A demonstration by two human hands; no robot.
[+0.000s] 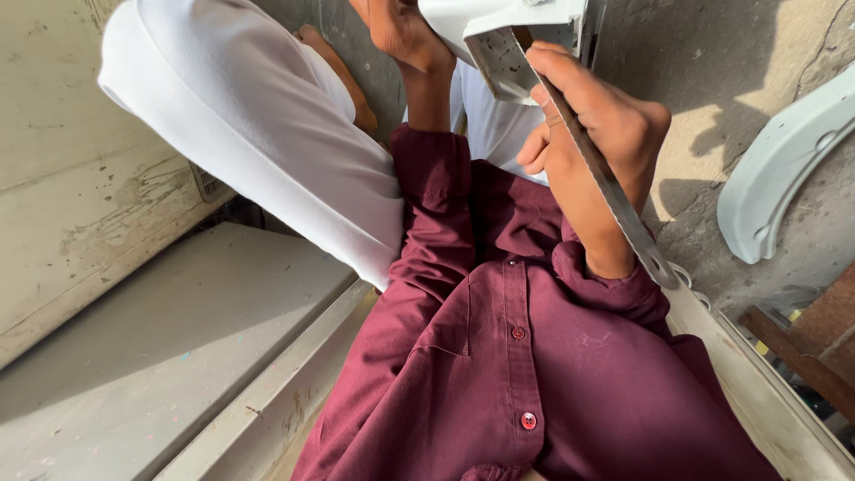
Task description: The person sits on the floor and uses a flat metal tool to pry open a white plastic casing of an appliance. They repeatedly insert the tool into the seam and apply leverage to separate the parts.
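Scraping a white plastic housing with a flat blade

The right hand (592, 142) is clenching the flat metal blade (606, 183) against the white plastic housing (508, 36) at the frame's top edge — the left hand (401, 36) is bracing it, grip hidden; keeping the blade shallow seems wise.

The right hand (592, 142) holds a flat metal file (606, 183) against a moulded panel (512, 44), with the left hand (401, 31) on the panel's left.
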